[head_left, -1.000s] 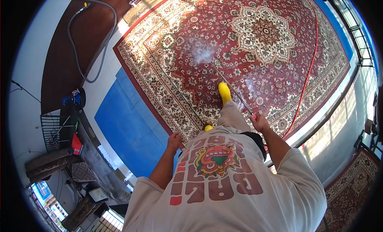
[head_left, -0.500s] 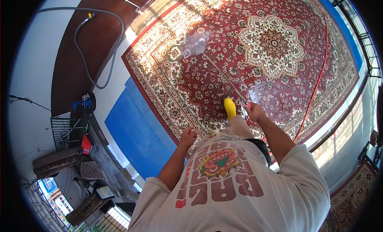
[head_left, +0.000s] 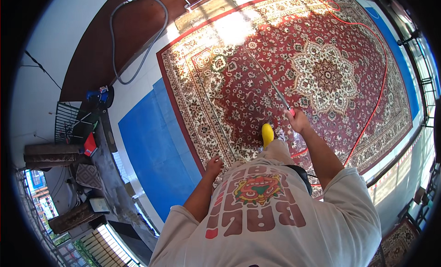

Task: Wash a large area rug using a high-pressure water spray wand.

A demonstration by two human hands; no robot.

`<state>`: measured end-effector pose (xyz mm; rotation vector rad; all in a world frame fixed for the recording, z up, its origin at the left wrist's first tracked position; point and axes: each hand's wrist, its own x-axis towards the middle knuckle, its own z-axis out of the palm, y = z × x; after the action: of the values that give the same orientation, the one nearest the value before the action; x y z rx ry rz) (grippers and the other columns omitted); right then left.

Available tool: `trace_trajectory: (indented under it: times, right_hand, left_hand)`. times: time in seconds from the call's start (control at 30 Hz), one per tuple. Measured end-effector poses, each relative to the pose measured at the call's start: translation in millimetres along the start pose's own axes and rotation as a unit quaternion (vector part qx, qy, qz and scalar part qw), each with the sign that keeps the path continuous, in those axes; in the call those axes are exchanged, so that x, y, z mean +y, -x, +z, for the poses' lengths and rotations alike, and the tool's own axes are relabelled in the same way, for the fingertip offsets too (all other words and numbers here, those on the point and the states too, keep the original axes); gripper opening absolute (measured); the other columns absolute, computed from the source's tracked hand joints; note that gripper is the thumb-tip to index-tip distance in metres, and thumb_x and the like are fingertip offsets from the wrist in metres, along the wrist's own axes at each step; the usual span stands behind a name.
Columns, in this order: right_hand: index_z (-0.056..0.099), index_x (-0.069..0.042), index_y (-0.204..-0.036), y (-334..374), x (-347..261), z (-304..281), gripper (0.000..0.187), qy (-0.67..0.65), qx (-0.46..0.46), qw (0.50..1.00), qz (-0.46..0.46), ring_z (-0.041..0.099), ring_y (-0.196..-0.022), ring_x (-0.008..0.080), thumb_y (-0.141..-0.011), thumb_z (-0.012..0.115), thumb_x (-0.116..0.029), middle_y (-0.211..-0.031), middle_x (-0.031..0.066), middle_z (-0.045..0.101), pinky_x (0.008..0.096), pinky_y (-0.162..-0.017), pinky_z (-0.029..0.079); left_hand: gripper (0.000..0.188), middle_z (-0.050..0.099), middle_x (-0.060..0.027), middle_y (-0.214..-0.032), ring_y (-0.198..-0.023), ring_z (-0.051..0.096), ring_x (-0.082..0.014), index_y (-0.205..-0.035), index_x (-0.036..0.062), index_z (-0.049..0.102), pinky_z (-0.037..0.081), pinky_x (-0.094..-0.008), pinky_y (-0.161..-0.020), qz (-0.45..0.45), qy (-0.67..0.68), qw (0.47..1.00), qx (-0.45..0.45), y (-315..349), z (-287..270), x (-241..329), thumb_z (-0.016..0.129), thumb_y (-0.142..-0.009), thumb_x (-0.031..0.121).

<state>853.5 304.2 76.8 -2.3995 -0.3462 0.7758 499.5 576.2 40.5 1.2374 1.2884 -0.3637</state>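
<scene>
Spray lance [head_left: 268, 79] over the red patterned carpet [head_left: 349, 51], tip toward its far wet corner, grip end clenched in right hand [head_left: 298, 121]. Left hand [head_left: 214, 165] free above carpet's near border, fingers loosely curled, grasping nothing. Yellow boot [head_left: 267, 133] on carpet just beside right hand; red hose [head_left: 376, 101] looping across carpet's right side; blue tarp [head_left: 151, 152] under carpet's left edge.
</scene>
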Motion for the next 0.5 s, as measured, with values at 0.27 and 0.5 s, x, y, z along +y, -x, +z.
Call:
trace_trajectory:
  times: [0.27,0.5]
  right_hand:
    - [0.060,0.001,-0.080,206.5,59.2,40.6,0.057,0.019,-0.058,0.997,0.037,0.060,-0.076,0.0398,-0.084,0.048,-0.056,-0.073,0.0244,0.060,0.0440,-0.069,0.046]
    - [0.056,0.000,-0.073,411.7,92.3,72.9,0.048,0.038,-0.067,0.992,0.103,0.058,-0.069,0.0405,-0.085,0.053,-0.046,-0.066,0.0223,0.057,0.0439,-0.060,0.044]
  left_hand:
    - [0.041,0.062,-0.0114,-0.087,-0.072,0.059,-0.0171,-0.124,0.0000,0.046,0.047,-0.0314,-0.058,0.050,-0.099,0.990,-0.082,-4.2,-4.7,-61.1,0.051,-0.087,0.016]
    - [0.030,0.062,-0.0131,-0.080,-0.071,0.060,-0.0194,-0.105,-0.0012,0.059,0.047,-0.0339,-0.060,0.058,-0.120,0.983,-0.123,-48.4,-69.9,-185.5,0.055,-0.083,0.019]
